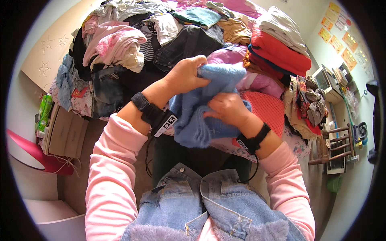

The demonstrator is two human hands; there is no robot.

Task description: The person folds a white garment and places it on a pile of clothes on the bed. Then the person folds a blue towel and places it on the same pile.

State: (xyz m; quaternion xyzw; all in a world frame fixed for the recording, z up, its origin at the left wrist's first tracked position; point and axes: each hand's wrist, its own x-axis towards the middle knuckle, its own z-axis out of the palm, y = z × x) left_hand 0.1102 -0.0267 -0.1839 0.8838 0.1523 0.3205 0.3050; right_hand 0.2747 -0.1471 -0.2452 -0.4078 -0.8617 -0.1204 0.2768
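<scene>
A fuzzy light-blue knit garment (pixel 187 120) hangs bunched and partly folded in front of me, over the near edge of the bed. My left hand (pixel 187 75) is closed on its upper left edge, thumb and fingers pinching the fabric. Lower and to the right, my right hand (pixel 229 107) grips a fold of the same garment, fingers curled into it. The garment's lower end droops in a rounded loop. Just behind it lie dark jeans (pixel 187 46) and a purple-pink cloth (pixel 229 55). A coral-red dotted cloth (pixel 265 110) sits to the right.
A loose heap with a pink garment (pixel 114 42) covers the bed's left side. On the right rises a folded stack with a red garment (pixel 279 50). A wooden stool (pixel 335 144) stands at right, a drawer cabinet (pixel 66 132) at left, beside a pink-rimmed object (pixel 36 154).
</scene>
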